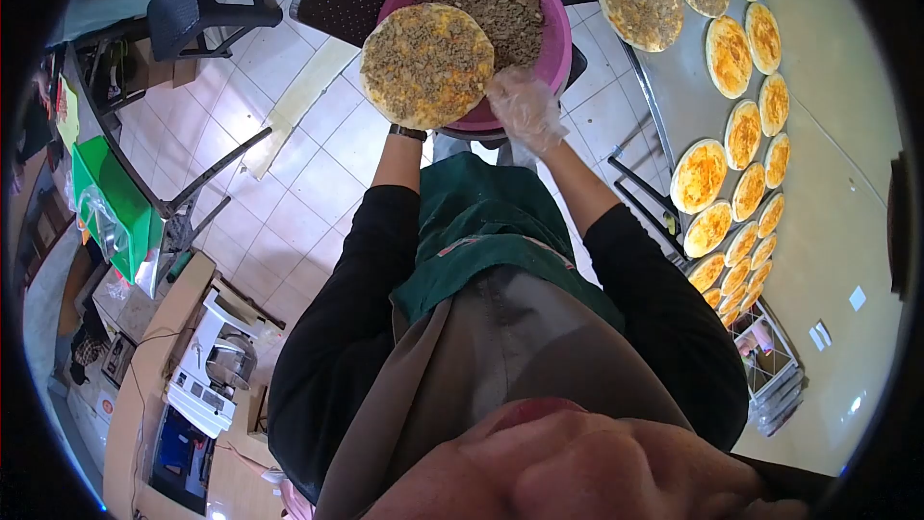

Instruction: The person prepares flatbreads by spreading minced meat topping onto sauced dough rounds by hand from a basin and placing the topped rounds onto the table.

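My left hand is mostly hidden beneath a round flatbread (426, 67) spread with crumbled brown topping; it holds the bread up from below. A dark wristband (408, 132) shows just under the bread's near edge. The bread overlaps the left part of a pink tub (556, 24) containing a heap of the crumbly brown filling (515, 14). My right hand (525, 111), in a clear plastic glove, is over the tub's near right side, close by the bread's right edge. Its fingers are bunched together, and what they hold, if anything, is hidden.
On the right, a long table (828, 212) carries several rows of flatbreads with orange spread (729, 58); those at its far end have brown topping (640, 0). A black stool (207, 10) stands at far left. Left are a green bin (111, 197) and a white machine (207, 366).
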A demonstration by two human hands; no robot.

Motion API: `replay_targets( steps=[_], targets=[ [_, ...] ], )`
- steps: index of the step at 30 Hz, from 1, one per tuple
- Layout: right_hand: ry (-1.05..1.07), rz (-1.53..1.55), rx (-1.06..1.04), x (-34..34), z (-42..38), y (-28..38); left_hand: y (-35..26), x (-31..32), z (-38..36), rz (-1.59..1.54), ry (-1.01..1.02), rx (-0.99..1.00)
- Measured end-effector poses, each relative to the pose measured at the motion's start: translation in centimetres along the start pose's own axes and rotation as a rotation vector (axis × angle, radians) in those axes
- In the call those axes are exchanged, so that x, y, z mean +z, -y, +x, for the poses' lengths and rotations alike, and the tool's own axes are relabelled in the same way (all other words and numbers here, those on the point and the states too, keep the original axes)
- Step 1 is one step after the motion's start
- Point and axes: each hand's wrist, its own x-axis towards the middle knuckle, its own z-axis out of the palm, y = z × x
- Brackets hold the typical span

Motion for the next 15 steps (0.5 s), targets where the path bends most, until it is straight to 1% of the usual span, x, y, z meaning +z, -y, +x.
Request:
replay_targets(
  steps=[2, 3, 5, 6, 8, 9, 11, 12, 13, 15],
  targets=[
    [-0.055, 0.197, 0.12, -1.2, -0.4, 2.4, 0.0, 0.1, 0.3, 0.006, 0.002, -0.004],
    [-0.06, 0.198, 0.125, -1.4, -0.4, 2.6, 0.1, 0.2, 0.4, 0.008, 0.003, -0.007],
    [-0.022, 0.274, 0.029, -1.8, -0.4, 2.6, 0.1, 0.4, 0.7, 0.018, 0.005, -0.016],
    [-0.031, 0.274, 0.033, -1.5, -0.3, 2.4, 0.0, 0.5, 0.8, 0.026, 0.007, -0.017],
    [0.025, 0.286, -0.045, -1.0, -0.7, 2.2, 0.1, 0.8, 0.9, 0.034, 0.001, -0.03],
    [0.01, 0.28, -0.028, -2.1, -0.8, 2.7, 0.1, 0.9, 1.0, 0.04, 0.0, -0.04],
    [-0.11, 0.435, 0.09, -4.5, -0.9, 2.9, 0.1, 1.3, 1.3, 0.05, 0.005, -0.056],
    [-0.217, 0.458, 0.056, -5.2, -1.1, 2.2, 0.0, 1.4, 1.2, 0.056, 0.003, -0.065],
    [-0.236, 0.44, 0.076, -5.4, -1.3, 1.3, -0.2, 1.6, 1.3, 0.058, 0.001, -0.07],
    [-0.213, 0.296, 0.104, -5.2, -2.4, -0.9, -0.1, 2.2, 1.3, 0.078, -0.002, -0.097]
  ],
)
